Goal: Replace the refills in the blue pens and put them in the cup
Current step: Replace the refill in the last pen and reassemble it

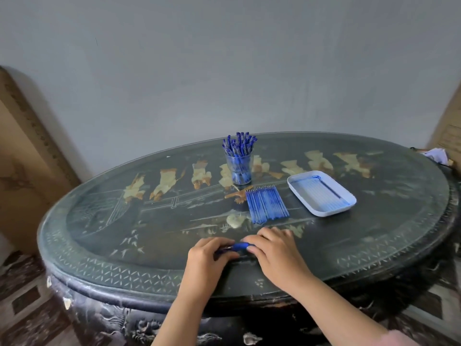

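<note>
Both forearms are seen reaching up from the lower edge of the frame toward the lower centre, where the two grips are brought together just above the near part of the bench [112, 268]. The left grip [207, 257] is turned back-up, its fingers curled down and inward round the left end of a pen [238, 246]. The right grip [275, 250] is likewise held back-up, with its wrist angled in from the lower right; its thumb and fingers are closed narrowly on the pen's right end. The pen is thus held by both grips, and only a short blue stretch of it is shown between them. Its long axis is laid nearly level across the frame, left to right, with the left end a little lower. The thicker blue part is seen nearer the right grip. Which end carries the tip cannot be told, as both ends are hidden by fingers.

Above the grips, near mid-frame, a row of blue refills [267, 204] is laid flat side by side, pale tips toward the top of the frame. Just above and left of them a clear cup [239, 171] is stood upright, filled with blue pens [239, 143]. To the right of the refills a white tray [294, 182] is set, with thin bluish rods lying along its length.
</note>
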`<action>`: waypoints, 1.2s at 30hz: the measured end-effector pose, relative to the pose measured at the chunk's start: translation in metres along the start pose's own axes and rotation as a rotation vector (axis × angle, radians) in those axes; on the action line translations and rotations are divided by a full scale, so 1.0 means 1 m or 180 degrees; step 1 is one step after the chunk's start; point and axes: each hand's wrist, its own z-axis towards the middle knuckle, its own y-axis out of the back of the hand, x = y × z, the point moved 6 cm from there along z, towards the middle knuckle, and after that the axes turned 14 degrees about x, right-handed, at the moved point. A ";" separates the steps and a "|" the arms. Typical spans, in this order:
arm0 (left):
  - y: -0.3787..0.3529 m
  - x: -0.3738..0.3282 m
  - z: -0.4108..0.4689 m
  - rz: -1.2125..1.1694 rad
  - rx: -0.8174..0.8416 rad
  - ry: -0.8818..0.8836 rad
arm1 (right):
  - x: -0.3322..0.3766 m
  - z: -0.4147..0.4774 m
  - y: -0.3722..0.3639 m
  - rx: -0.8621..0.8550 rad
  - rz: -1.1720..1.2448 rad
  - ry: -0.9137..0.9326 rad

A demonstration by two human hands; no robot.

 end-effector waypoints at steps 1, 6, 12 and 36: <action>0.000 0.001 0.000 0.0024 -0.0014 0.0041 | 0.000 0.000 0.001 0.0003 0.0012 0.0027; -0.007 0.000 0.001 0.0153 0.0153 0.0042 | 0.002 0.001 0.004 -0.0096 -0.0019 0.0014; -0.012 0.001 0.001 0.0406 0.0237 0.0074 | 0.006 -0.002 0.004 -0.0241 -0.0268 0.0151; -0.006 0.024 0.010 0.0904 -0.0175 0.0579 | -0.011 -0.003 0.000 -0.0401 0.0029 -0.0276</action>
